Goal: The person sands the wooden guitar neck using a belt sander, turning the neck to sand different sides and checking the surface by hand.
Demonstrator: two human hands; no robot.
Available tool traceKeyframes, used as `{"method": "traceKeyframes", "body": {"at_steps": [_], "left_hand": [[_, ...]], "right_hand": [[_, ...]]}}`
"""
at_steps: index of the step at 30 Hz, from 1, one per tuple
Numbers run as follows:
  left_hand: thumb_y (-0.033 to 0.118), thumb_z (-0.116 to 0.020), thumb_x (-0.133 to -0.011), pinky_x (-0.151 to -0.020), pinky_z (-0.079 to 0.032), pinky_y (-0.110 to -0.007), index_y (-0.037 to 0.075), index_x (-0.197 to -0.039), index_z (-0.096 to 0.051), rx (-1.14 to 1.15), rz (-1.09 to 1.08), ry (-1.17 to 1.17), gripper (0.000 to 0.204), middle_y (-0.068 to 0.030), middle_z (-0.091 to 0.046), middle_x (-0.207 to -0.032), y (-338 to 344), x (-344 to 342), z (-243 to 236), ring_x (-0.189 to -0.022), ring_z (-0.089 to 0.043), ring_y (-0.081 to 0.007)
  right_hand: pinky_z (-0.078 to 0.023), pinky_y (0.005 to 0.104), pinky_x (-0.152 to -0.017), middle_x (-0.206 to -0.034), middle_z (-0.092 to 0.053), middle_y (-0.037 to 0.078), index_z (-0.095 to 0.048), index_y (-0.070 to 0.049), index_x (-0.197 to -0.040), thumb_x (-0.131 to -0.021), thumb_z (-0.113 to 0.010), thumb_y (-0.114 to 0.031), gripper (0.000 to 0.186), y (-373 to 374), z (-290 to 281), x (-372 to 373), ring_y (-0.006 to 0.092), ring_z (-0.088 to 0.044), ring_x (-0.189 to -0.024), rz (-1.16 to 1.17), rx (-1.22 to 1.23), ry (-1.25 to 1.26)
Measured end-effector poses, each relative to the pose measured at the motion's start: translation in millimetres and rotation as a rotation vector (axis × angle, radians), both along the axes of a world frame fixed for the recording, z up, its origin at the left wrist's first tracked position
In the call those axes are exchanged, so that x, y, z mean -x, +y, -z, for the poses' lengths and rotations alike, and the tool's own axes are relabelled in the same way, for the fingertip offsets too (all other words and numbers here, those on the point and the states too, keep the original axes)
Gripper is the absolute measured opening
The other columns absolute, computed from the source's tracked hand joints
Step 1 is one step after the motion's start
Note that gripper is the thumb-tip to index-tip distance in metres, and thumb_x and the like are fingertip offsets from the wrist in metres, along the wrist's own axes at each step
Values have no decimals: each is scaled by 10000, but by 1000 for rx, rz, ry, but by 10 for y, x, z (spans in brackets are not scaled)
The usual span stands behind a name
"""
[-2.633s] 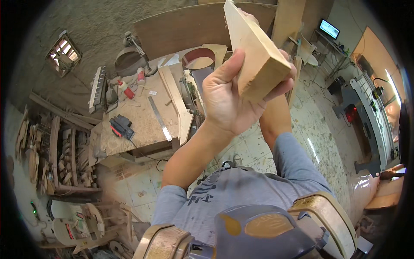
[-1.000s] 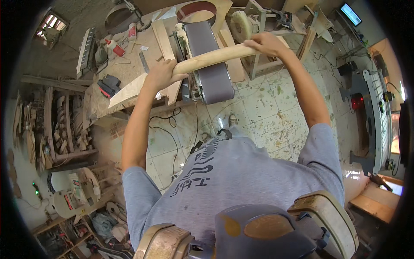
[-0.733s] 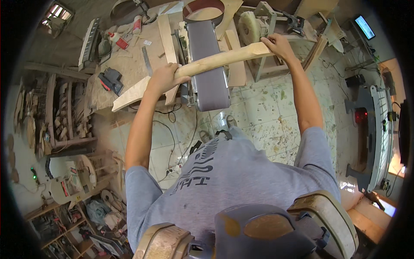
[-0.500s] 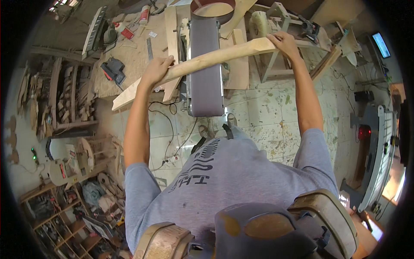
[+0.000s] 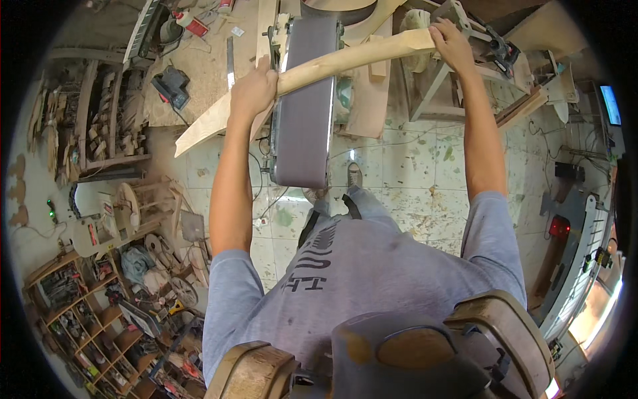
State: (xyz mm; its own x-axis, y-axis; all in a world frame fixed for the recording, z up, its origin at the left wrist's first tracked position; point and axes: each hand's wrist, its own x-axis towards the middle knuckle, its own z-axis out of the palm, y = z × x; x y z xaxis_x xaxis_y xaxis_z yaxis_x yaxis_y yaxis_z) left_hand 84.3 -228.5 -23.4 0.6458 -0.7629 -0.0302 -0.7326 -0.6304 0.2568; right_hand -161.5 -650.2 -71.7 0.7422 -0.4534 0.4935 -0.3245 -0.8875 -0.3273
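A long, slightly curved piece of wood lies slantwise across the belt sander, over its dark grey belt. My left hand wraps round the wood left of the belt, and its broader, notched end juts out past that hand. The far right end is gripped by my right hand, with the fingers over the top. Whether the wood touches the belt or is held just above it, I cannot tell.
A workbench at the back left bears a dark power tool and a red-and-white bottle. A wooden frame stand is at the back right. Shelves of clutter fill the lower left. Cables trail over the tiled floor.
Both hands have shifted the wood upward in the view and slightly right relative to the sander. My left hand has come nearer to the belt. The whole view has turned slightly.
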Motion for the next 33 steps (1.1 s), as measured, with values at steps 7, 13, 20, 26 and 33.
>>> {"method": "traceKeyframes", "body": {"at_steps": [7,13,20,26,33], "left_hand": [[422,-298,-986,-909,-479,-514,87,-1413,-511,-83,-51,112,583,-297,-663,-1087,589,-110,-76,-998,-633,-478],[493,-311,-994,-975,-448,-469,48,-1347,-570,-187,-37,265,624,-292,-661,-1130,1167,-205,-97,-1074,-620,-454],[352,-350,-982,-1065,-340,-374,43,-1323,-603,-335,-193,786,525,-154,-620,-1308,1783,-134,-231,-1167,-556,-272],[459,-340,-990,-1183,-236,-370,68,-1489,-430,30,-6,444,640,-223,-406,-1525,1865,-146,117,-1430,-351,-362],[560,-333,-991,-1225,-135,-452,125,-1587,-197,-41,37,25,750,-231,-188,-1619,845,-63,147,-1511,-114,-411]], "right_hand": [[-480,452,-875,-1063,-658,148,-690,-49,-1017,-963,-554,-312,301,743,-235,-353,330,-622,-1005,-51,11,-110],[-427,412,-1071,-1306,-624,157,-715,-111,-1126,-957,-543,-341,333,1146,-116,-464,348,-537,-1271,-15,64,-37],[-475,441,-953,-1131,-668,136,-697,-70,-1038,-942,-534,-282,284,1801,-56,-589,344,-606,-1094,-113,129,-148],[-493,426,-879,-995,-648,105,-688,-69,-1018,-927,-537,-258,258,1842,-180,-438,312,-608,-992,-139,53,-170],[-453,418,-1022,-1318,-594,216,-717,-89,-1089,-930,-540,-310,325,962,-117,-87,375,-563,-1217,24,-52,-70]]}}
